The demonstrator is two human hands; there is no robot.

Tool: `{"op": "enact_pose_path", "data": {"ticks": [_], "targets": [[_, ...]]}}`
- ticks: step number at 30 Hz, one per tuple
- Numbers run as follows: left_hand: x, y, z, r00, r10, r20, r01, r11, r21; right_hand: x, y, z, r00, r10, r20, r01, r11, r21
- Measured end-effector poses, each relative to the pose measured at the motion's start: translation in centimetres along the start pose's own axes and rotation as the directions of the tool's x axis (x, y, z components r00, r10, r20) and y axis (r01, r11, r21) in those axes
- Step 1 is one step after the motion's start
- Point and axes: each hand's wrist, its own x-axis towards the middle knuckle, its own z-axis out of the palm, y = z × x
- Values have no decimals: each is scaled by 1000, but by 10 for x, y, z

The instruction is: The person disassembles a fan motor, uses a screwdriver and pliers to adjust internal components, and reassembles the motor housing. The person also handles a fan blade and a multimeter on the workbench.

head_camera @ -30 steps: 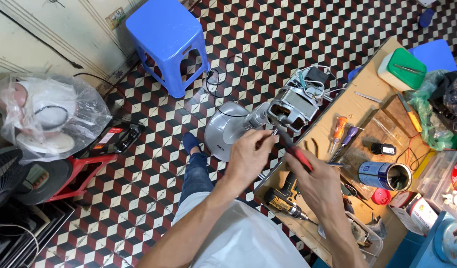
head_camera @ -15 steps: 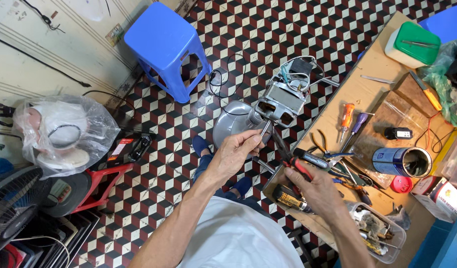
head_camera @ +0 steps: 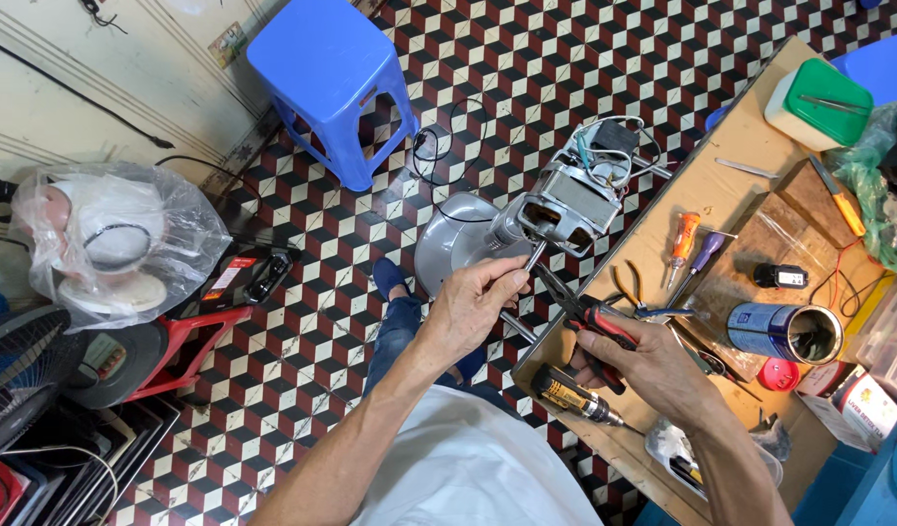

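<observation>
A grey fan motor [head_camera: 568, 202] with exposed windings and loose wires rests at the edge of a wooden workbench [head_camera: 663, 419], joined to a round grey fan base [head_camera: 448, 242]. My left hand [head_camera: 473, 307] pinches the metal shaft that sticks out of the motor toward me. My right hand [head_camera: 643, 362] grips red-and-black handled pliers [head_camera: 580, 310], whose jaws point at the shaft just below the motor.
On the bench lie screwdrivers [head_camera: 684, 244], another pair of pliers [head_camera: 638, 295], a blue tin can [head_camera: 784, 331], a black-and-yellow tool [head_camera: 573, 394] and a green-lidded box [head_camera: 817, 102]. A blue plastic stool [head_camera: 334, 83] stands on the chequered floor; a bagged fan [head_camera: 112, 244] sits left.
The view has shifted so the motor sits higher and further right. My left hand has closed on the shaft and the pliers' jaws have come up toward it.
</observation>
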Motion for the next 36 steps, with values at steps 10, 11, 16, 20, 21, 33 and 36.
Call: {"op": "enact_pose_path", "data": {"ticks": [10,11,16,20,21,33,36], "targets": [[0,2,1,995,-91,36,92,995,-38,1,-11,-18,988,133,83,-139,987,75],[1,0,1,995,-87,48,90,994,-63,3,-12,-20,986,141,84,-146,987,68],[7,-9,0,985,-139,100,156,971,-184,10,-15,-34,978,64,197,-77,995,60],[7,-9,1,975,-197,102,216,946,-241,13,-17,-39,973,63,223,-76,996,51],[8,-8,2,970,-226,90,242,937,-251,14,-18,-39,970,57,237,-70,996,49],[11,-1,11,958,-288,13,277,908,-315,29,-12,-50,956,77,285,-100,993,68],[12,4,14,953,-298,-52,271,918,-290,40,-6,-53,936,91,341,-114,992,49]]}}
